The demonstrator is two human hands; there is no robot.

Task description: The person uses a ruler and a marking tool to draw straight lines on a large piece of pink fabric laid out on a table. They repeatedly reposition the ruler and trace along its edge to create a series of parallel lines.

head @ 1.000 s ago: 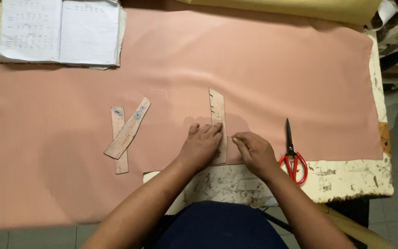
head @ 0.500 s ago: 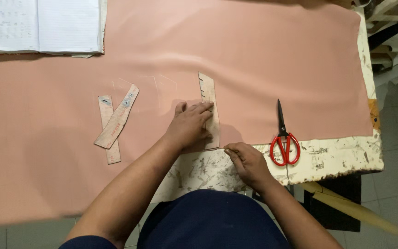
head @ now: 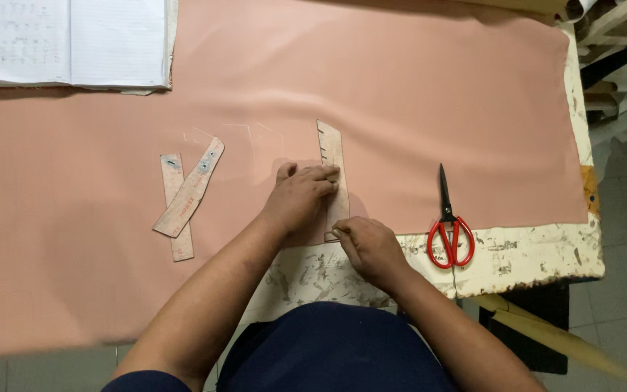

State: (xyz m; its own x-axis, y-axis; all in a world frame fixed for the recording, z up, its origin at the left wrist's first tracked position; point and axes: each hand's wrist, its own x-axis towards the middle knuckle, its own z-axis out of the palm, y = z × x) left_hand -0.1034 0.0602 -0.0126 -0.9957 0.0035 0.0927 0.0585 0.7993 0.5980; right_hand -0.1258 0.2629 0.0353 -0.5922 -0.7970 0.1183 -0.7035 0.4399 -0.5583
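Observation:
A narrow cardboard pattern strip (head: 331,149) lies upright on the pink fabric (head: 400,94). My left hand (head: 300,197) presses flat on the strip's lower half, fingers spread over it. My right hand (head: 366,245) sits at the strip's bottom end near the fabric's edge, fingers pinched together on something small that I cannot make out. Faint chalk lines show on the fabric left of the strip.
Two more cardboard strips (head: 184,194) lie crossed at the left. Red-handled scissors (head: 450,226) rest at the right on the fabric's edge. An open notebook (head: 70,43) lies at the top left. The worn white table (head: 531,250) ends at the right.
My right hand has slid down from beside the strip to its bottom end. My left hand stays pressed on the strip. The view has shifted slightly.

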